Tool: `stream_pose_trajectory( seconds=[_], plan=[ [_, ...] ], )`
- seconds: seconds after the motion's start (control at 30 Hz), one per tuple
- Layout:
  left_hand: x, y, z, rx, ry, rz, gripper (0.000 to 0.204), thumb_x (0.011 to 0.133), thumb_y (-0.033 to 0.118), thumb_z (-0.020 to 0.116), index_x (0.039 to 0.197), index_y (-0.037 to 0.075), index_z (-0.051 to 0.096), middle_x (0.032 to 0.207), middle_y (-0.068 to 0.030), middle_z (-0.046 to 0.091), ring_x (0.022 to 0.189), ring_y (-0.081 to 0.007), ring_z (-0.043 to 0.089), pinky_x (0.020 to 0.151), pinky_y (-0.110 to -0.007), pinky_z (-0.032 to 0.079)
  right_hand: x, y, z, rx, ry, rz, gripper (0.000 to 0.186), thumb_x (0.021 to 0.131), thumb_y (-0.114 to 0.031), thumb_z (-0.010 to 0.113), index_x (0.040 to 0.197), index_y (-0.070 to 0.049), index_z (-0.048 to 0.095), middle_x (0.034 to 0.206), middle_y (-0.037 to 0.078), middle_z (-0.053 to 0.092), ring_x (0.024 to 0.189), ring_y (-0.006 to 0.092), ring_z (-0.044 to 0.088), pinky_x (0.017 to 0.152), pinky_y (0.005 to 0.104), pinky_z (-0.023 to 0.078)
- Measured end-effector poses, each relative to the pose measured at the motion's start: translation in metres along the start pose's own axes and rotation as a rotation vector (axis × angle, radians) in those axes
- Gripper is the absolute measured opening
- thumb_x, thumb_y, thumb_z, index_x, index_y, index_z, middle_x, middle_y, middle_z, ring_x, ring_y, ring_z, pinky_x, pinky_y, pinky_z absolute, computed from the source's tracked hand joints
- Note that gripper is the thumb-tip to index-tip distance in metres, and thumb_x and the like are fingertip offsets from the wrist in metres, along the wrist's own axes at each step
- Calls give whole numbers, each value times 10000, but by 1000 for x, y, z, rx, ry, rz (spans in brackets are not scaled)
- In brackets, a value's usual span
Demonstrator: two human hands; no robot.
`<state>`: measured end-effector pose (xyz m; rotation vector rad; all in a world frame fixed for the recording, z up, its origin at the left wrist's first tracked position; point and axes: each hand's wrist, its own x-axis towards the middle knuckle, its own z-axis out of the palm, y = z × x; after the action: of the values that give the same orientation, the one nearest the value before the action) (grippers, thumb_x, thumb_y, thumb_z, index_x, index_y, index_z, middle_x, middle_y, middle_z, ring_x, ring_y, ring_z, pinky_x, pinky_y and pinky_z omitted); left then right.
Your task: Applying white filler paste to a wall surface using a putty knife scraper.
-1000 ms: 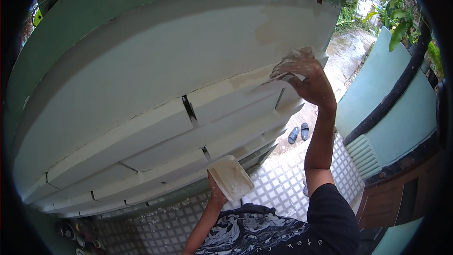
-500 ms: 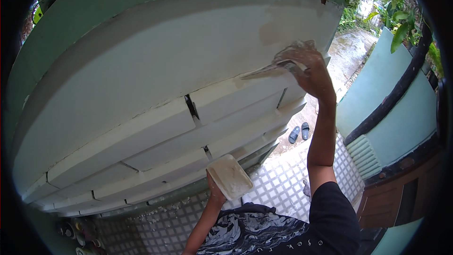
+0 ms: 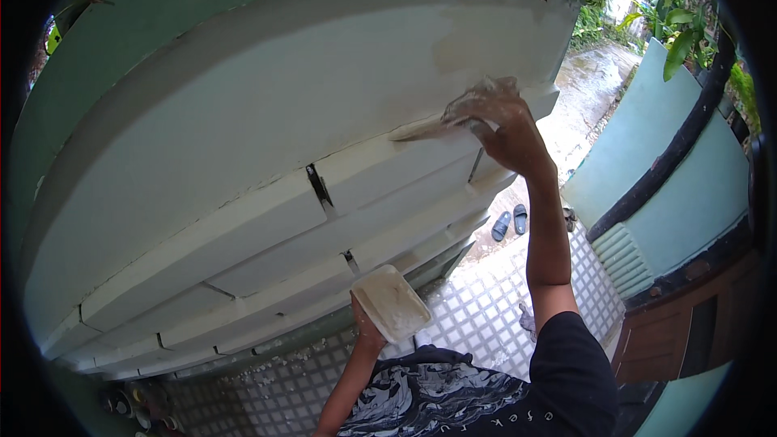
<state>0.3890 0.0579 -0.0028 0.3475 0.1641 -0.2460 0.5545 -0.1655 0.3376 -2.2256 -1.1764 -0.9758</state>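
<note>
My right hand (image 3: 508, 129), smeared with whitish paste, is raised with its fingers closed round a putty knife (image 3: 422, 129). The thin blade lies against the seam where the smooth upper wall (image 3: 267, 89) meets a stepped white ledge (image 3: 364, 163). Most of the knife's handle is hidden in the fingers. Down near my waist, my left hand (image 3: 368, 328) grips the left side of a shallow off-white rectangular tub (image 3: 392, 305). Pale paste coats the inside of this tub.
Dark gaps (image 3: 320, 184) split the ledges below the seam. A beige patch (image 3: 461, 44) marks the upper wall. Blue slippers (image 3: 502, 226) lie on the ground beyond the ledges, near patterned tiles (image 3: 477, 324). A pale green wall (image 3: 647, 146) stands at the right.
My right hand and the putty knife have slid a little to the left along the seam. The left hand still holds the tub in nearly the same place.
</note>
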Motion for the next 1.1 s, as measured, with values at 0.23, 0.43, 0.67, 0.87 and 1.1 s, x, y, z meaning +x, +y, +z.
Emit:
stream_pose_trajectory(
  seconds=[0.23,0.43,0.67,0.87,1.1],
  plan=[
    [3,-4,-2,-44,-6,-35,743,890,695,330,1360,130,442,1279,-109,555,1152,-314,559,982,-499,455,-6,-2,-13,179,-92,-4,338,716,53,655,1016,-98,689,974,87,696,939,266,645,865,400,476],
    [2,-6,-2,-58,-7,-30,736,890,689,342,1360,132,442,1282,-109,554,1152,-318,557,979,-504,454,-10,-1,-1,63,-24,-22,312,720,57,654,996,-82,694,983,82,696,941,264,643,878,384,485],
    [2,-6,1,0,45,-7,791,857,726,362,1359,122,453,1267,-109,564,1132,-314,565,974,-521,448,-11,14,-11,-134,84,6,232,749,7,696,961,-84,709,982,71,707,924,248,663,876,377,496],
    [5,-8,-1,20,34,6,792,856,727,365,1361,123,450,1270,-106,562,1136,-311,563,972,-519,451,-20,15,-34,23,-116,14,190,765,0,684,932,-85,715,939,66,711,911,255,657,870,377,480],
    [10,-15,-3,24,65,-1,782,863,727,347,1356,129,454,1265,-103,563,1136,-310,563,977,-508,451,-23,41,-32,-61,-31,111,212,734,-1,698,931,-79,716,1007,92,695,988,257,636,952,384,432]
  ],
)
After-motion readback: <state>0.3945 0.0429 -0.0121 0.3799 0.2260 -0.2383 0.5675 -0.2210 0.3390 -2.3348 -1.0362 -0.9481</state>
